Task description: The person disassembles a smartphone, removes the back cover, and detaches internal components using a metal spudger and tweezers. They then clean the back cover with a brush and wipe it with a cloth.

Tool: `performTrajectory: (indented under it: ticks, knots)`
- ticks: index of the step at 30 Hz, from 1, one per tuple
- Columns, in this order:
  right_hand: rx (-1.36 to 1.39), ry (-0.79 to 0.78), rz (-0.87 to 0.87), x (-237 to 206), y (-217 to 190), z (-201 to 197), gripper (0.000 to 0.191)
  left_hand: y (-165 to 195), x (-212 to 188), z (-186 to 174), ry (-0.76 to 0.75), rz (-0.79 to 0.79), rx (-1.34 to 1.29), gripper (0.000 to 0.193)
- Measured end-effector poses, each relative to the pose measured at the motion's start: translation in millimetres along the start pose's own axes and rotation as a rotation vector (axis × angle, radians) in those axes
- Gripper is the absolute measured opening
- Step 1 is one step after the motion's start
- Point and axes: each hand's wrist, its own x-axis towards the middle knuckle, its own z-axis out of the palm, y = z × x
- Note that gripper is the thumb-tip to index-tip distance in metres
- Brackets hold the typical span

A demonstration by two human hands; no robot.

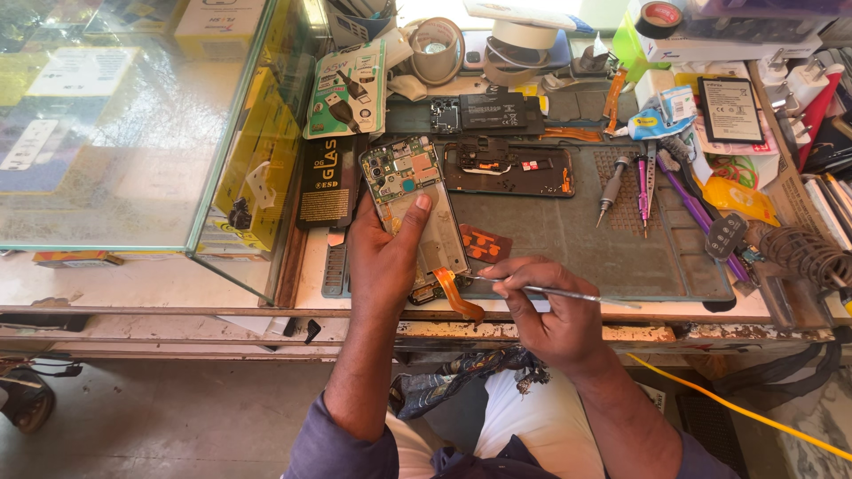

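head view: an opened phone, back cover off and circuit board exposed, is held flat on the grey work mat by the left hand, thumb laid along its middle. an orange ribbon strip hangs from the phone's lower end over the tabletop edge. thin metal tweezers are pinched in the right hand, fingers closed narrow, tip touching the strip's upper end. a second phone frame lies just beyond. screwdrivers rest further right. a glass case stands at left.
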Motion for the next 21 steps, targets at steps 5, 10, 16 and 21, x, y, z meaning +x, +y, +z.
performTrajectory:
  ticks: [5,10,16,21]
  knots:
    - [-0.126,-0.041,-0.106,1,0,1,0.026,-1,2,1,0.014,-0.017,0.025,0.031]
    - [-0.145,-0.092,-0.167,3,0,0,0.027,-3,3,1,0.039,-0.026,0.097,0.029]
    - [-0.130,-0.093,-0.092,7,-2,1,0.023,-8,5,-1,0.039,-0.064,0.018,0.030]
    - [-0.078,-0.118,-0.072,11,-1,2,0.021,-9,5,-1,0.046,-0.096,0.041,0.030]
